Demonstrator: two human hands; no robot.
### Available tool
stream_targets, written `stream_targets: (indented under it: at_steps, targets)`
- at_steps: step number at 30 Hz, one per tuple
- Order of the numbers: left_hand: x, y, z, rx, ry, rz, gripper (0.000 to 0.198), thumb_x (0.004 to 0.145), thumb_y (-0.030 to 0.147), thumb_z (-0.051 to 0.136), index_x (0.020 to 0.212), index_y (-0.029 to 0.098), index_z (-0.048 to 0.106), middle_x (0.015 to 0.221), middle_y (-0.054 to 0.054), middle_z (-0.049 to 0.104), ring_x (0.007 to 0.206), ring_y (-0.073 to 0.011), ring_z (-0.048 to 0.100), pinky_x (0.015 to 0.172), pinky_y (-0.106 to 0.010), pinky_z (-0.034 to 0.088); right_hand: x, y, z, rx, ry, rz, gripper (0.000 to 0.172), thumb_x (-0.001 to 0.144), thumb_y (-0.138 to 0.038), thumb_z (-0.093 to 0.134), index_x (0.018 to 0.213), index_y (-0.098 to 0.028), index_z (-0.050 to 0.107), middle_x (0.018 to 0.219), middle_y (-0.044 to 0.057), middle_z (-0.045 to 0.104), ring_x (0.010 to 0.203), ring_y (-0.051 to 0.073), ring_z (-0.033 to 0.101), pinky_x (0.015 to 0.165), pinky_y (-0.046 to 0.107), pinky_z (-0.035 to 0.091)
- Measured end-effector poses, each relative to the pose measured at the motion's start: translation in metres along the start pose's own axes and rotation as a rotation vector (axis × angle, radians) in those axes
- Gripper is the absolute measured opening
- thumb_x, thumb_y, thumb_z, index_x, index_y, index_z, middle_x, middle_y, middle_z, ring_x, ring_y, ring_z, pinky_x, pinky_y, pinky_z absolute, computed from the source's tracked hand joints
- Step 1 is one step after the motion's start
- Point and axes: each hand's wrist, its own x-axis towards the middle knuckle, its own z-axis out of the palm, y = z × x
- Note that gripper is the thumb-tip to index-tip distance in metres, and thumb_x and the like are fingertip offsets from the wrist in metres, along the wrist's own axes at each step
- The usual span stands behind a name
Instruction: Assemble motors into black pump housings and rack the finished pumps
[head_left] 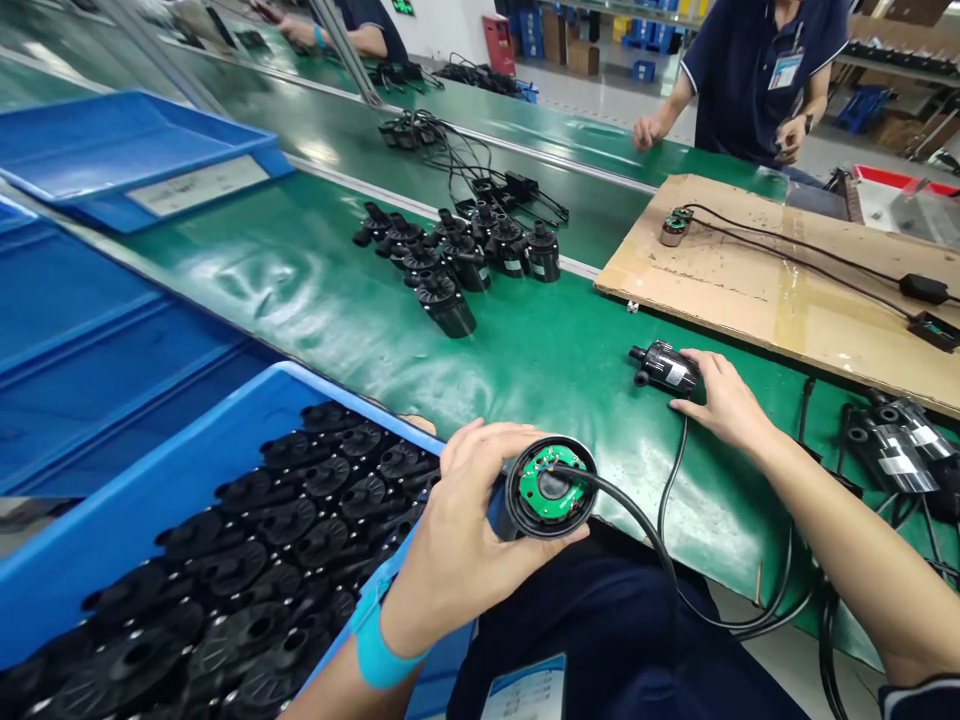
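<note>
While my left hand (469, 530) grasps a black round housing (513, 512) at lower centre, thumb and fingers wrapped about its sides, the open end faces up, presumably so that I can see the green circuit board (544, 492) inside; a thick cable (636, 508) leaves it and curves off to the right, clear of my grip. Right of centre, my right hand (726, 405) closes round the base end of a labelled pump (664, 368), though whether it bears any weight I cannot tell. At lower left, a deep blue crate (184, 470) sits close beside me, likely for easy reach, with many black pump bodies (319, 478) packed tightly in it. Other pumps (459, 258) stand clustered at upper centre. A shallow blue tray (127, 130) lies at upper left. At upper right, a cardboard sheet (731, 275), perhaps protecting the bench, carries a small board-topped part (675, 228).
</note>
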Motion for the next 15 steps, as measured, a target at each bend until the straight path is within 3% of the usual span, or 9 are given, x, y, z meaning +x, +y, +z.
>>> stream_targets:
  at_steps: [3, 6, 11, 15]
  targets:
    - [0.01, -0.01, -0.007, 0.007, -0.146, 0.004, 0.047, 0.088, 0.046, 0.072, 0.125, 0.025, 0.053, 0.114, -0.004, 0.069, 0.105, -0.0234, 0.067, 0.094, -0.037, 0.051, 0.003, -0.002, 0.005, 0.051, 0.006, 0.116, 0.065, 0.081, -0.037, 0.071, 0.138, -0.022, 0.045, 0.132, 0.015, 0.058, 0.118, 0.034, 0.061, 0.098, 0.049, 0.052]
    - [0.035, -0.026, -0.009, 0.213, -0.387, 0.024, 0.04, 0.091, 0.036, 0.069, 0.126, 0.022, 0.054, 0.122, -0.007, 0.067, 0.104, -0.0255, 0.068, 0.087, -0.036, 0.055, 0.012, -0.012, 0.008, 0.052, -0.01, 0.202, 0.055, 0.085, -0.044, 0.068, 0.128, -0.018, 0.048, 0.12, 0.016, 0.066, 0.104, 0.033, 0.067, 0.086, 0.043, 0.054]
    - [0.091, -0.041, 0.016, 0.706, -0.721, 0.048, 0.044, 0.079, 0.008, 0.074, 0.119, 0.022, 0.063, 0.122, -0.01, 0.066, 0.101, -0.0291, 0.069, 0.082, -0.039, 0.058, 0.037, -0.039, 0.014, 0.039, -0.087, 0.275, 0.042, 0.101, -0.057, 0.046, 0.106, -0.018, 0.059, 0.094, 0.013, 0.074, 0.087, 0.029, 0.071, 0.072, 0.034, 0.05]
    - [0.126, -0.042, 0.036, 0.784, -0.789, 0.119, 0.048, 0.08, 0.0, 0.066, 0.123, 0.021, 0.066, 0.129, -0.013, 0.064, 0.109, -0.031, 0.067, 0.088, -0.041, 0.059, 0.051, -0.064, 0.022, 0.017, -0.114, 0.258, 0.047, 0.099, -0.063, 0.052, 0.111, -0.017, 0.058, 0.102, 0.013, 0.074, 0.091, 0.027, 0.072, 0.076, 0.033, 0.05]
